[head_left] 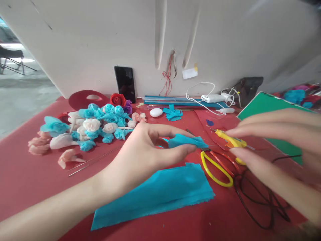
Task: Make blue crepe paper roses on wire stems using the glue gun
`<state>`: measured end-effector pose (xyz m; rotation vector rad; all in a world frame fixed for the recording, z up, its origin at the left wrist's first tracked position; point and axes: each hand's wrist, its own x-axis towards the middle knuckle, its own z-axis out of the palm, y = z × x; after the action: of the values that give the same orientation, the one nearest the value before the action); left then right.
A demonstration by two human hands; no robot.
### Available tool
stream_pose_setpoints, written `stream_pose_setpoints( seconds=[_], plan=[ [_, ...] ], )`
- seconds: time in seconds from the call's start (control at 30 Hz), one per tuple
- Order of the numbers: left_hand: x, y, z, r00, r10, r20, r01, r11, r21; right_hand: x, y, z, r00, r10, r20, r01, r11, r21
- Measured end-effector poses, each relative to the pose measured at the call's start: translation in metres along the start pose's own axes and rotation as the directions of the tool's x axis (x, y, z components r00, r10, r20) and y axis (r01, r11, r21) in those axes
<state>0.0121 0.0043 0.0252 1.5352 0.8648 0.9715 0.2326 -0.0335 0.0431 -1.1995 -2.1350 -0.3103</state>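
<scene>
Between the thumb and fingers of my left hand (150,150) is a small folded piece of blue cloth (187,141). My right hand (273,144) is blurred, its thumb and fingers apart on either side of a yellow glue gun (232,139); I see no clear grip on it. Red and yellow-handled scissors (217,169) lie just under the held piece, their blades partly hidden. Below my left hand a larger strip of blue cloth (160,195) lies flat on the red table, partly covered by my wrist.
Blue, white and pink fabric flowers (100,124) are heaped at left. Cut blue pieces (173,113) and a white egg-shaped object (156,112) sit behind my hands. A phone (125,84) leans on the wall. A black cord (260,197) coils at right, near a green board (265,110).
</scene>
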Motion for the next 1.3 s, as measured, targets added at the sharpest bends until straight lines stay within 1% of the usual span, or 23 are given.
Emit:
stream_pose_setpoints(
  seconds=[0.03, 0.1, 0.17, 0.27, 0.43, 0.5, 0.63, 0.7, 0.83, 0.87, 0.97, 1.13, 1.23, 1.3],
  plan=[
    [0.0, 0.0, 0.0, 1.0, 0.005, 0.002, -0.005, 1.0, 0.008, 0.003, -0.008, 0.004, 1.0, -0.007, 0.027, 0.007, 1.0, -0.004],
    [0.001, -0.001, 0.001, 1.0, 0.022, 0.001, -0.022, 0.999, 0.033, 0.007, -0.019, 0.011, 1.0, -0.016, 0.003, 0.016, 1.0, 0.021],
    [0.0, -0.002, 0.001, 0.999, 0.041, 0.003, -0.041, 0.997, 0.058, 0.008, -0.023, 0.017, 0.999, -0.034, -0.006, 0.035, 0.997, 0.068],
    [0.0, -0.003, 0.001, 0.999, 0.051, -0.003, -0.051, 0.995, 0.082, 0.008, -0.023, 0.023, 0.998, -0.061, 0.008, 0.06, 0.991, 0.116],
    [0.002, -0.005, 0.003, 0.999, 0.044, 0.004, -0.045, 0.995, 0.084, 0.007, -0.022, 0.025, 1.0, -0.017, 0.026, 0.013, 0.989, 0.144],
    [0.002, -0.005, 0.003, 0.999, 0.051, -0.001, -0.051, 0.994, 0.092, 0.006, -0.023, 0.026, 1.0, -0.016, 0.022, 0.013, 0.987, 0.161],
    [0.0, -0.004, 0.003, 1.0, 0.027, 0.004, -0.028, 0.996, 0.09, 0.006, -0.024, 0.027, 1.0, -0.029, 0.006, 0.028, 0.989, 0.144],
    [0.0, -0.003, 0.003, 1.0, 0.024, 0.003, -0.024, 0.996, 0.082, 0.005, -0.024, 0.027, 1.0, -0.016, 0.007, 0.015, 0.989, 0.144],
    [-0.001, -0.004, 0.003, 0.998, 0.061, -0.006, -0.06, 0.992, 0.108, 0.004, -0.025, 0.028, 0.999, 0.013, 0.044, -0.019, 0.99, 0.139],
    [-0.001, -0.005, 0.003, 0.998, 0.07, -0.008, -0.069, 0.99, 0.12, 0.005, -0.025, 0.028, 0.998, 0.012, 0.054, -0.019, 0.99, 0.137],
    [-0.001, -0.006, 0.004, 0.996, 0.084, -0.008, -0.082, 0.987, 0.141, 0.006, -0.025, 0.028, 0.999, -0.019, 0.035, 0.014, 0.991, 0.135],
    [-0.003, -0.004, 0.004, 1.0, 0.026, 0.009, -0.027, 0.996, 0.089, 0.009, -0.024, 0.026, 0.998, -0.051, 0.049, 0.046, 0.993, 0.105],
    [-0.003, -0.002, 0.004, 0.999, -0.028, 0.018, 0.028, 1.0, -0.005, 0.011, -0.023, 0.024, 0.995, -0.099, 0.008, 0.098, 0.993, 0.072],
    [-0.002, -0.001, 0.004, 0.998, -0.06, 0.03, 0.062, 0.996, -0.066, 0.012, -0.024, 0.024, 0.992, -0.129, 0.001, 0.128, 0.99, 0.05]
  ],
)
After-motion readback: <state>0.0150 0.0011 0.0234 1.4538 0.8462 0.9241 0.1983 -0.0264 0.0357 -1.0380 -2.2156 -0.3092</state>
